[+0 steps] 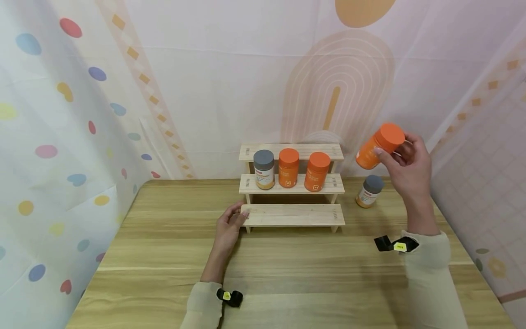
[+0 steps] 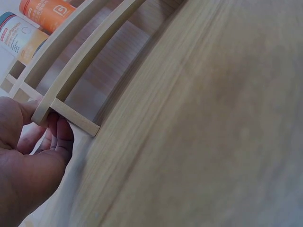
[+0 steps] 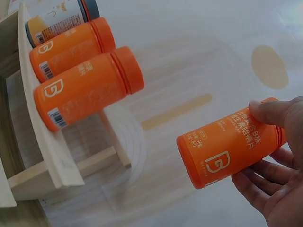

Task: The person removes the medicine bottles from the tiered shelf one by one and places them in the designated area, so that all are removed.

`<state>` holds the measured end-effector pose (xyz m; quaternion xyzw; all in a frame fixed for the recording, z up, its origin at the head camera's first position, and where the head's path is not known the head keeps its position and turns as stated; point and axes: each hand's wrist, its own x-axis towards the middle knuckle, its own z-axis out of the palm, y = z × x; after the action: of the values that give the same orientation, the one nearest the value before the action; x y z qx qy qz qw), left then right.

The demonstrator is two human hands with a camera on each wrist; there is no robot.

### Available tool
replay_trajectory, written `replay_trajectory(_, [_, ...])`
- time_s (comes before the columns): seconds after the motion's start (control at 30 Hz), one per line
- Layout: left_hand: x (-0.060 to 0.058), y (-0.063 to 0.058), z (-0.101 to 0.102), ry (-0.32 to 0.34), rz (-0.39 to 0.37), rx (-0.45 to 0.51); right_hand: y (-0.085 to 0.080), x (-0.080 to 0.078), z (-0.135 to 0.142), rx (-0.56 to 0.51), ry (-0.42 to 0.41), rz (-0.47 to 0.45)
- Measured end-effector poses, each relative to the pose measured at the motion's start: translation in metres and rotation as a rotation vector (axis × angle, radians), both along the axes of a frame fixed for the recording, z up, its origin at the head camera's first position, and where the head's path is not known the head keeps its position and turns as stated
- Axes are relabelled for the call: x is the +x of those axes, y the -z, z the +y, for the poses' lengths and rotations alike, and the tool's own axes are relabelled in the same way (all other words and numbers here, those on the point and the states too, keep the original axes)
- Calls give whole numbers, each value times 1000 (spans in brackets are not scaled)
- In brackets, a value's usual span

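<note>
My right hand [image 1: 412, 167] grips an orange pill bottle [image 1: 380, 145] near its lid and holds it tilted in the air, right of the three-step wooden rack [image 1: 293, 215]. In the right wrist view its printed label faces the camera. My left hand [image 1: 228, 227] pinches the left end of the rack's lowest step, thumb above and curled fingers beneath, as the left wrist view shows. On the middle step stand a grey-lidded bottle [image 1: 264, 170] at the left and two orange bottles, one in the middle [image 1: 288, 168] and one at the right [image 1: 317, 172].
Another grey-lidded bottle [image 1: 369, 192] stands on the wooden table [image 1: 296, 278], right of the rack and below the raised right hand. A patterned cloth [image 1: 230, 91] hangs behind the table and along both sides.
</note>
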<state>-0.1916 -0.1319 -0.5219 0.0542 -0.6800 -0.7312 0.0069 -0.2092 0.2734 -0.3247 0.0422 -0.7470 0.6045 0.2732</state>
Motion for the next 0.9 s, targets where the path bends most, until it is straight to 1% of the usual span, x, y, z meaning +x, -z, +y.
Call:
replay_trajectory(0.27, [0, 0, 0, -5, -1, 0, 14, 1, 15, 1, 69, -139])
replay_trajectory(0.5, [2, 0, 2, -10, -4, -11, 26, 2, 30, -84, 73, -198])
replay_trajectory(0.7, [1, 0, 3, -12, 0, 5, 33, 3, 43, -63, 141, -254])
replay_trajectory(0.9, [2, -1, 1, -5, -3, -6, 45, 5, 53, -105, 148, -250])
